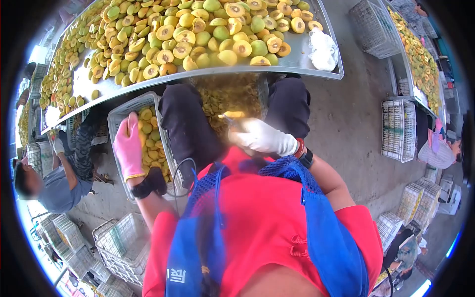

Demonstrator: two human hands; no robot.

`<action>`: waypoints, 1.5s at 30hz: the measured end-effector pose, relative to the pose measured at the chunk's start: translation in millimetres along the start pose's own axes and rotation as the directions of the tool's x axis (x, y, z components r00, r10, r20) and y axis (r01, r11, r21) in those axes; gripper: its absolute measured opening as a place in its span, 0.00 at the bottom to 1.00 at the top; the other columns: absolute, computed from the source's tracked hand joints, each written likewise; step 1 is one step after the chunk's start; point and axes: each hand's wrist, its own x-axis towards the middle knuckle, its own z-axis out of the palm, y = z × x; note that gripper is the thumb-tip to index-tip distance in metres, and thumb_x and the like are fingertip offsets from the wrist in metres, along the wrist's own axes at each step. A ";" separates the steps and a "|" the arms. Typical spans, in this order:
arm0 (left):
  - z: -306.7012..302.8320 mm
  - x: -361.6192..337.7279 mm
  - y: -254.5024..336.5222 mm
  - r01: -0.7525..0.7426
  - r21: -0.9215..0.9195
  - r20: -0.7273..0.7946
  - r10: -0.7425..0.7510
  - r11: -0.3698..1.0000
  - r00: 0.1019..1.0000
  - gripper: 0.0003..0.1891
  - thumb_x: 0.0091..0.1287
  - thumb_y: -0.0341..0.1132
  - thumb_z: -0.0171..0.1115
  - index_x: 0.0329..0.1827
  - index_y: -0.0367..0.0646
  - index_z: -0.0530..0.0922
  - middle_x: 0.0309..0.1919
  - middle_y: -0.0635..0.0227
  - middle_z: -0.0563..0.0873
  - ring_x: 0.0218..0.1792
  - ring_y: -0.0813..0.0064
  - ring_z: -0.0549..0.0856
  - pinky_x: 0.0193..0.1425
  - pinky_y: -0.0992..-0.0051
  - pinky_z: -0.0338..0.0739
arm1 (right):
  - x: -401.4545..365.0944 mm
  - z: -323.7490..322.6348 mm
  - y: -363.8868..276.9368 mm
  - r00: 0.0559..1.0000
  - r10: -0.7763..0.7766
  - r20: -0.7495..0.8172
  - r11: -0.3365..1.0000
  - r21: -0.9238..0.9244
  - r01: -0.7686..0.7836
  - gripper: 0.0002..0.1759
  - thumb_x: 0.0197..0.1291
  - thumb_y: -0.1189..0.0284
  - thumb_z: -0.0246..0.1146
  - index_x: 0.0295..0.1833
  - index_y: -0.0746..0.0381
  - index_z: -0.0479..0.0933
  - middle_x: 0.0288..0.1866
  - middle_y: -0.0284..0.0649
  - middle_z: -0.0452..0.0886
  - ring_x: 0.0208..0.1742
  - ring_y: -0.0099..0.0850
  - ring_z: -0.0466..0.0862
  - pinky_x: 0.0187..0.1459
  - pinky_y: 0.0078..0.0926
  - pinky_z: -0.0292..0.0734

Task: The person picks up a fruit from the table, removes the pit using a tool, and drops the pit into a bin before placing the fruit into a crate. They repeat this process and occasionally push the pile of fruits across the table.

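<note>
Over the crate (115, 119) of yellow fruit pieces at the left, my left hand (129, 147) in a pink glove hangs with its fingers pointing away from me; whether it holds a piece cannot be made out. My right hand (262, 137), in a white glove, is between my knees, closed around a small tool (226, 118) whose metal tip shows at the fingertips. The glove is partly smeared by motion. Beneath it lies a heap of yellow fruit scraps (232, 94). Halved fruit with brown centres (183, 49) covers the metal table ahead.
A white plastic bag (323, 50) lies at the table's right corner. Plastic crates stand at the right (398, 129) and lower left (123, 245). A co-worker (62, 185) sits at the left. Another fruit table (415, 59) and more people are at the right.
</note>
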 end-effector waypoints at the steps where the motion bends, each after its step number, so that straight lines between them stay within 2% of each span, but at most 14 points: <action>1: -8.3 11.4 -28.8 0.078 0.313 0.062 -0.103 0.947 0.993 0.25 0.74 0.57 0.59 0.58 0.45 0.83 0.47 0.55 0.89 0.49 0.59 0.88 0.58 0.64 0.77 | 2.8 -1.5 7.3 1.000 0.017 0.014 1.000 0.017 -0.017 0.07 0.73 0.68 0.59 0.42 0.58 0.70 0.27 0.25 0.68 0.21 0.14 0.66 0.23 0.18 0.64; 4: -5.8 21.1 -57.2 0.041 0.263 -0.082 -0.020 0.964 0.996 0.27 0.75 0.57 0.57 0.62 0.43 0.81 0.55 0.53 0.87 0.57 0.56 0.86 0.61 0.64 0.76 | 8.2 2.5 12.0 0.998 0.055 -0.021 0.987 0.152 -0.051 0.08 0.73 0.67 0.59 0.41 0.57 0.70 0.26 0.25 0.67 0.22 0.15 0.67 0.23 0.18 0.64; 8: 30.1 55.0 -3.6 -0.038 -0.283 0.037 0.050 0.958 0.998 0.33 0.71 0.51 0.66 0.71 0.37 0.74 0.64 0.50 0.82 0.65 0.57 0.81 0.70 0.65 0.72 | 18.0 7.1 27.8 0.980 -0.131 -0.150 0.947 0.275 0.169 0.08 0.74 0.67 0.58 0.40 0.57 0.70 0.26 0.24 0.67 0.22 0.16 0.69 0.24 0.19 0.66; 13: 108.0 159.8 21.6 -0.472 0.104 0.004 0.474 0.876 0.881 0.37 0.67 0.49 0.68 0.75 0.40 0.67 0.71 0.49 0.75 0.70 0.50 0.74 0.73 0.58 0.69 | 16.8 -1.2 20.9 0.956 0.158 -0.246 0.977 0.178 -0.115 0.11 0.72 0.65 0.60 0.39 0.59 0.71 0.26 0.28 0.71 0.22 0.20 0.72 0.25 0.22 0.68; 16: 145.8 208.2 25.3 -0.474 0.085 0.147 0.460 0.876 0.876 0.39 0.64 0.48 0.70 0.77 0.45 0.66 0.71 0.50 0.74 0.71 0.50 0.73 0.72 0.56 0.70 | 12.4 -2.7 26.6 0.959 0.140 -0.246 0.985 0.128 -0.111 0.14 0.70 0.61 0.62 0.39 0.60 0.72 0.25 0.30 0.72 0.23 0.21 0.74 0.26 0.24 0.69; 18: 159.5 215.5 31.3 -0.473 0.302 0.216 0.424 0.828 0.880 0.39 0.61 0.47 0.71 0.76 0.48 0.67 0.70 0.51 0.75 0.69 0.50 0.75 0.70 0.56 0.72 | 19.3 -3.1 49.9 0.962 0.034 -0.270 0.986 0.164 0.011 0.14 0.70 0.61 0.62 0.39 0.61 0.72 0.24 0.30 0.72 0.23 0.22 0.74 0.26 0.24 0.69; 23: 152.9 205.6 52.9 -0.406 0.387 0.238 0.335 0.828 0.912 0.28 0.57 0.47 0.73 0.56 0.42 0.75 0.54 0.54 0.83 0.58 0.51 0.82 0.60 0.57 0.76 | 14.8 -6.1 49.5 0.959 0.053 -0.277 0.991 0.129 -0.018 0.12 0.69 0.63 0.62 0.40 0.61 0.73 0.25 0.30 0.73 0.23 0.21 0.74 0.27 0.23 0.70; 26: 146.0 199.4 42.7 -0.339 0.156 0.252 0.295 0.928 0.922 0.31 0.58 0.47 0.75 0.60 0.41 0.75 0.49 0.55 0.84 0.54 0.56 0.83 0.58 0.61 0.76 | 10.4 -2.4 39.3 0.954 0.016 -0.299 0.996 0.092 0.012 0.12 0.69 0.63 0.62 0.41 0.61 0.73 0.25 0.30 0.73 0.23 0.21 0.74 0.27 0.23 0.70; 28: 143.1 189.4 36.8 -0.107 -0.149 0.371 0.156 0.983 0.916 0.30 0.62 0.45 0.74 0.62 0.39 0.74 0.46 0.58 0.85 0.48 0.63 0.84 0.50 0.67 0.77 | 10.7 -0.5 40.5 0.952 -0.063 -0.300 0.995 0.061 0.085 0.12 0.69 0.63 0.62 0.42 0.61 0.73 0.26 0.30 0.73 0.23 0.21 0.74 0.27 0.23 0.70; 31: 139.2 161.9 33.4 0.220 -0.594 0.490 0.130 0.774 0.862 0.26 0.69 0.42 0.70 0.63 0.35 0.74 0.40 0.64 0.85 0.33 0.80 0.79 0.31 0.81 0.74 | 11.5 -2.2 41.0 0.944 -0.173 -0.282 0.984 -0.008 0.178 0.12 0.70 0.63 0.62 0.42 0.60 0.73 0.27 0.30 0.73 0.24 0.20 0.75 0.27 0.22 0.71; 33: 135.1 136.3 33.6 0.152 -0.748 0.435 0.305 0.646 0.847 0.24 0.71 0.41 0.66 0.63 0.36 0.74 0.41 0.65 0.85 0.30 0.81 0.77 0.28 0.82 0.70 | 7.2 -1.4 26.8 0.943 -0.149 -0.297 0.989 -0.069 0.134 0.11 0.71 0.64 0.61 0.43 0.60 0.73 0.28 0.30 0.74 0.25 0.20 0.76 0.28 0.21 0.72; 35: 119.8 100.9 56.7 0.374 -0.828 0.532 0.371 0.417 0.761 0.20 0.71 0.38 0.57 0.62 0.37 0.74 0.47 0.60 0.84 0.30 0.77 0.77 0.26 0.84 0.68 | 2.5 1.2 12.9 0.943 -0.125 -0.308 0.992 -0.031 0.121 0.12 0.71 0.61 0.62 0.43 0.60 0.74 0.28 0.29 0.75 0.25 0.20 0.74 0.29 0.23 0.72; 39: 115.1 42.8 87.1 0.326 -0.920 0.390 0.607 0.219 0.692 0.18 0.75 0.40 0.53 0.62 0.41 0.75 0.49 0.58 0.86 0.35 0.78 0.82 0.27 0.85 0.70 | -4.8 10.3 -17.8 0.925 -0.146 -0.351 0.989 -0.085 0.124 0.14 0.71 0.60 0.62 0.43 0.61 0.75 0.28 0.30 0.76 0.26 0.20 0.75 0.30 0.24 0.72; 45: 96.0 -19.2 128.4 0.225 -0.876 0.439 0.512 0.426 0.738 0.24 0.77 0.47 0.48 0.66 0.40 0.76 0.51 0.60 0.85 0.35 0.81 0.80 0.30 0.85 0.69 | -2.9 14.7 -24.4 0.838 -0.260 -0.481 0.957 -0.244 0.157 0.14 0.71 0.63 0.63 0.46 0.65 0.73 0.30 0.41 0.80 0.27 0.28 0.81 0.30 0.31 0.76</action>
